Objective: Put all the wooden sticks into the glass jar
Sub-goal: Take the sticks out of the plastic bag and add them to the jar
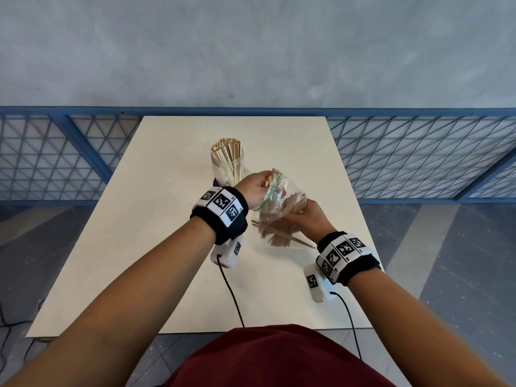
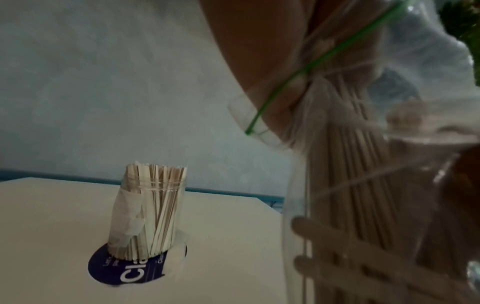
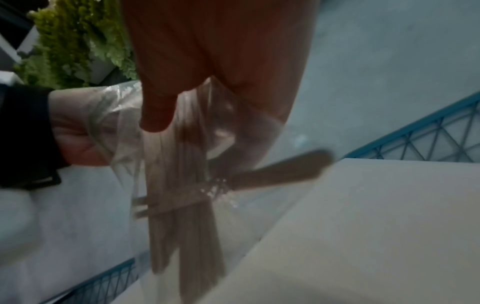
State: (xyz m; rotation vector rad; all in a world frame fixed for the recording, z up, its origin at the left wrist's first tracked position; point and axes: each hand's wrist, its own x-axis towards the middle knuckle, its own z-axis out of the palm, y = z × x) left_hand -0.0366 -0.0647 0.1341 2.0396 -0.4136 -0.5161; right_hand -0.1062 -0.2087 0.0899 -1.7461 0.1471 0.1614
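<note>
Both hands (image 1: pixel 282 202) grip a clear plastic zip bag (image 1: pixel 279 208) of wooden sticks (image 1: pixel 282 236); left hand (image 1: pixel 255 188), pinching sticks, sits nearer the stick-filled glass jar (image 1: pixel 227 163).

One jar (image 1: pixel 227 163) packed with sticks (image 1: pixel 226 148), too many to count, stands on one table (image 1: pixel 139 247). One clear bag (image 1: pixel 279 202) holds more sticks, uncountable through the plastic. Two hands, left (image 1: pixel 252 188) and right (image 1: pixel 312 219), and two wristbands appear.
</note>
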